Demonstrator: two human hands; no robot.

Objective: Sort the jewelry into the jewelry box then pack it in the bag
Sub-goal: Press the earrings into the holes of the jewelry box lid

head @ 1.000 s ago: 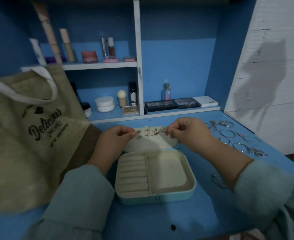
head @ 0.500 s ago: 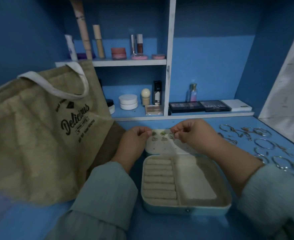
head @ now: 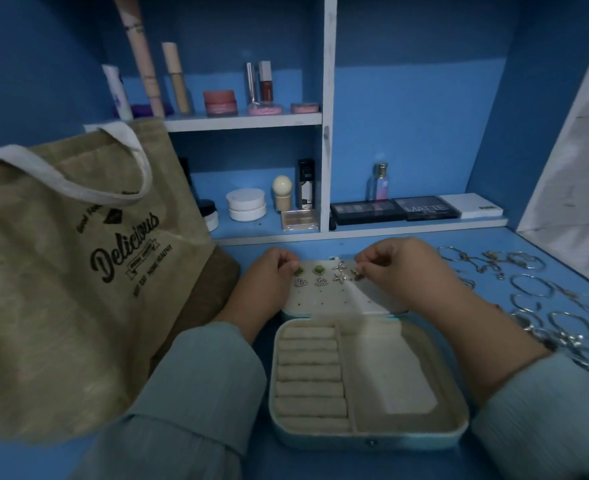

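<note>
Both hands barely shifted, right hand (head: pixel 395 268) grip seemingly pinching earring (head: pixel 356 273), left hand (head: pixel 269 282) grip steadying lid (head: pixel 324 299)

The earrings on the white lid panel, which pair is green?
The two square green stud earrings in the top row, next to the left hand. The heart-shaped pair below and the starfish-shaped pair are silver.

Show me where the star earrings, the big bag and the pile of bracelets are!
star earrings (head: pixel 339 278): head view, on the lower star pinned to the box lid.
bag (head: pixel 61 306): head view, on the tan cloth front below the lettering.
bracelets (head: pixel 528 284): head view, on a silver hoop lying on the blue desk.
</note>
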